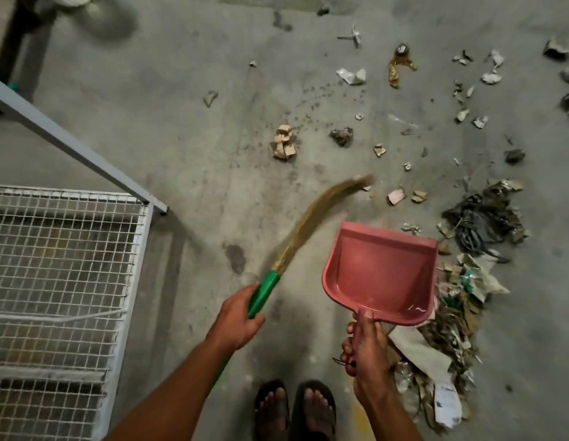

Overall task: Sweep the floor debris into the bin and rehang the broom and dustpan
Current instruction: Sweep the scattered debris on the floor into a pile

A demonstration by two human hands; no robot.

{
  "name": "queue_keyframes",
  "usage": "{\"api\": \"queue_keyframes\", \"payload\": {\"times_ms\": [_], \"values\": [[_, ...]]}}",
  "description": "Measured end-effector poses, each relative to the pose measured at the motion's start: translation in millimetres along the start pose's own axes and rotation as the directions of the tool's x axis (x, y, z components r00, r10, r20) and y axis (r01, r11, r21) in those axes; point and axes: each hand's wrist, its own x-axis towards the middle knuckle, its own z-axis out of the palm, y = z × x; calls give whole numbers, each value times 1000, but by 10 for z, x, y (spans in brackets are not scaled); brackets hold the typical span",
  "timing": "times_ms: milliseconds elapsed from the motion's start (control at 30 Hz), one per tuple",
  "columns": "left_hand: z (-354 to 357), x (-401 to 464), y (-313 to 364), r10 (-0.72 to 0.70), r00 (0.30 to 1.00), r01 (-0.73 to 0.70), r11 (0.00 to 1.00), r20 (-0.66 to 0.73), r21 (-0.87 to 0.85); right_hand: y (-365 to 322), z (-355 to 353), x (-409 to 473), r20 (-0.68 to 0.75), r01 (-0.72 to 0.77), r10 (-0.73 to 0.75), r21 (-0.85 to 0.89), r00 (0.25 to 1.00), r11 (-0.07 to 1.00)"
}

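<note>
Floor debris of torn paper, leaves and dark cord (458,300) is heaped at the right, just beside the pink plastic dustpan (380,275), whose handle the right hand (365,348) grips — the pan hides part of the heap. The left hand (240,316) is curled round the green-handled straw broom (295,243); its bristle tips are blurred. Farther scraps are scattered over the grey concrete floor (181,122). The white wire-mesh rack (60,265) is cut off at the left edge.

Broom (311,224) left of dustpan (380,275); debris pile (461,300) right of dustpan; scattered scraps (283,142) on floor (181,122) ahead; wire rack (54,265) far left.
</note>
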Motion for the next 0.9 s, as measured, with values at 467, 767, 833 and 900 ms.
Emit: {"api": "queue_keyframes", "payload": {"times_ms": [467,767,833,900], "values": [[-1326,1551,12,-678,650,192,582,-342,-790,-856,1087,589,204,57,-51,-24,978,998],[-1297,2329,6,-661,733,320,542,-160,-777,-1353,1381,1152,227,93,-71,-84,971,992],[-1202,2422,150,-620,772,381,625,-137,-681,-1433,1382,1248,208,92,-73,-83,975,992],[-1104,2498,276,-568,815,426,725,-119,-541,-1497,1370,1323,192,72,-56,-80,980,994]]}}
